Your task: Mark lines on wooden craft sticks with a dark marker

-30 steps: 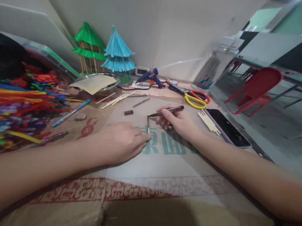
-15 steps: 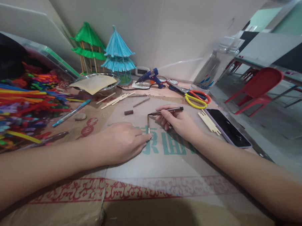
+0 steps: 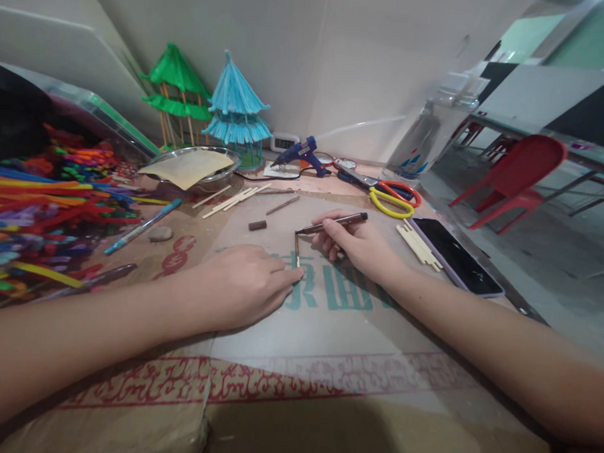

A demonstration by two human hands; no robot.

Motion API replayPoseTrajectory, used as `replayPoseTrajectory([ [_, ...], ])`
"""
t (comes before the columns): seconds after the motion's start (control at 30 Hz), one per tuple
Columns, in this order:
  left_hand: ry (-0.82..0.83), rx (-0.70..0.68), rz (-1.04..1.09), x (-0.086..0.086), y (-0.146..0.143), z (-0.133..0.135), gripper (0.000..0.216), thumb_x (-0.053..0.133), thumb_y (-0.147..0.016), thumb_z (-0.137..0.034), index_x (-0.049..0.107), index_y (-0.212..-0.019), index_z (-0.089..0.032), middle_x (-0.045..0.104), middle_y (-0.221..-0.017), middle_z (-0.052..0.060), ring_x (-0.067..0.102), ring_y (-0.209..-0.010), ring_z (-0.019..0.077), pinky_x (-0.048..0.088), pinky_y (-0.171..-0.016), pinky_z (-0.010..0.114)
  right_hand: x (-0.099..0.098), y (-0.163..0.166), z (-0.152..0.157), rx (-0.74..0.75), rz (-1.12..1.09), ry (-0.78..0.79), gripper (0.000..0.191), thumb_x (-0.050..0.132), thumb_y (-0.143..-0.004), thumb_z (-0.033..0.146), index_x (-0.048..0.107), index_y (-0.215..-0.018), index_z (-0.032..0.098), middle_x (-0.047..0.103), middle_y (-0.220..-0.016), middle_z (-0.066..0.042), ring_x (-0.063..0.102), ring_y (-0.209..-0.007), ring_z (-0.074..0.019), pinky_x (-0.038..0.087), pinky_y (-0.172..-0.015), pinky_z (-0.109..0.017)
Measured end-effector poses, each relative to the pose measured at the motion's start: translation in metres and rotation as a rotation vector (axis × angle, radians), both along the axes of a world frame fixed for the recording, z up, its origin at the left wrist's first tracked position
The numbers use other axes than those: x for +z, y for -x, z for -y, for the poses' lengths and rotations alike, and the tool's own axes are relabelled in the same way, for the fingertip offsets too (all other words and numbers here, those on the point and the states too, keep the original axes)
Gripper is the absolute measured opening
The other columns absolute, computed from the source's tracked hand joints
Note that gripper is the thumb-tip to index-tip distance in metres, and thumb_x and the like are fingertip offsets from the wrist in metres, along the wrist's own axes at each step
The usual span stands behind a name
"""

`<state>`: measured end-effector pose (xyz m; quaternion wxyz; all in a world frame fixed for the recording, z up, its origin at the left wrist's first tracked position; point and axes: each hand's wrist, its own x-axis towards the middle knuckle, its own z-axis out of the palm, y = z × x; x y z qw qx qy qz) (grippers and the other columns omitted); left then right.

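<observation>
My right hand (image 3: 349, 240) is closed in a writing grip around a dark brown marker pen (image 3: 335, 224). The marker's tip touches the far end of a short thin wooden stick (image 3: 298, 248), mostly brown with a pale near end. At that pale end, the index fingertip of my left hand (image 3: 250, 277) presses the stick down, the other fingers curled under. A brown marker cap (image 3: 256, 225) lies beyond my left hand. Farther off rests a brown-coloured stick (image 3: 283, 205), next to several pale sticks (image 3: 238, 200).
Pale short sticks (image 3: 418, 245) and a phone (image 3: 458, 257) lie right of my right hand. Scissors (image 3: 393, 198), a glue gun (image 3: 302, 156) and green (image 3: 175, 94) and blue (image 3: 238, 107) pavilion models stand behind. Colourful pipe cleaners (image 3: 37, 201) heap at left.
The marker's tip has shifted very slightly at the stick's far end, and the pen tilts a touch more. My left hand stays in place.
</observation>
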<state>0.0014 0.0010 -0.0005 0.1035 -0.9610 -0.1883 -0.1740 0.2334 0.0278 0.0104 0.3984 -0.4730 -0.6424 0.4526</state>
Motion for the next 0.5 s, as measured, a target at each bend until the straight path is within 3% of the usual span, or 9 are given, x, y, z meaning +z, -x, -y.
replayPoseTrajectory([
  [0.17,-0.001,-0.007,0.005,-0.0003,-0.0005,-0.0005,0.028,0.043,-0.098,-0.023,0.069,-0.108,-0.016,0.070,-0.073,0.005,0.063,-0.062,0.0199,0.048,-0.061,0.033,0.0058,0.0005,0.0051,0.035,0.023,0.008,0.020,0.057,-0.092,0.034,0.064,-0.085,0.017,0.067,-0.066,-0.002,0.059,-0.054,-0.0110,0.049,-0.052,-0.023],
  [0.5,0.016,-0.001,-0.009,-0.0004,0.0002,-0.0001,0.029,0.043,-0.099,-0.023,0.068,-0.109,-0.015,0.071,-0.076,0.006,0.064,-0.064,0.0200,0.049,-0.062,0.033,0.0084,0.0033,0.0079,-0.021,-0.040,0.058,0.017,0.057,-0.092,0.033,0.064,-0.086,0.018,0.065,-0.066,-0.001,0.055,-0.051,-0.0099,0.048,-0.048,-0.022],
])
